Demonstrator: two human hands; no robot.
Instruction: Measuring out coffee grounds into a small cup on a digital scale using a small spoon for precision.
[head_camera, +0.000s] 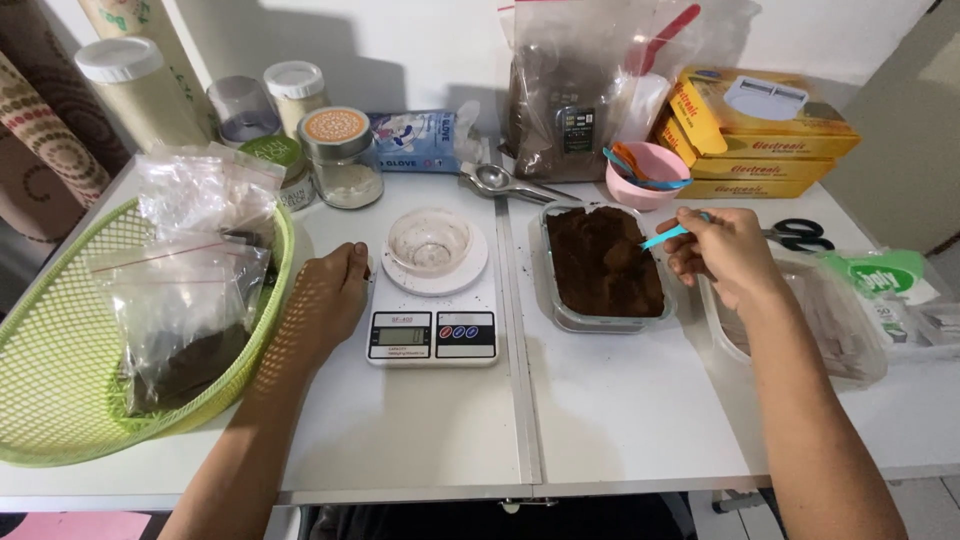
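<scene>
Brown powder (603, 262) fills a clear rectangular container (556, 300) that sits on the white tabletop (620, 410) just to the right of the small digital kitchen scale (432, 320). The right hand (722, 250) hovers over the right edge of that container, its fingers pinched around the handle of a light-blue plastic spoon (665, 236) whose bowl end dips toward the powder. A small clear bowl (429, 241) stands on the round white platform of the scale; only faint traces cling to its inside. The left hand (330, 290) rests on the tabletop just left of the scale, fingers loosely curled, touching the scale's side and gripping nothing. Farther left of the scale, a lime-green mesh basket (60, 400) holds several clear zip bags, some with dark contents. Behind the scale stand jars with lids, a packet of gloves and a metal squeezer. Behind the container of powder, to the right of the scale, are a large plastic bag of brown powder (565, 100), a pink bowl (645, 175) with coloured spoons, and stacked yellow boxes (760, 135). Scissors (800, 235) lie just beyond the right hand, and an empty clear tray (830, 330) sits beneath that forearm.
</scene>
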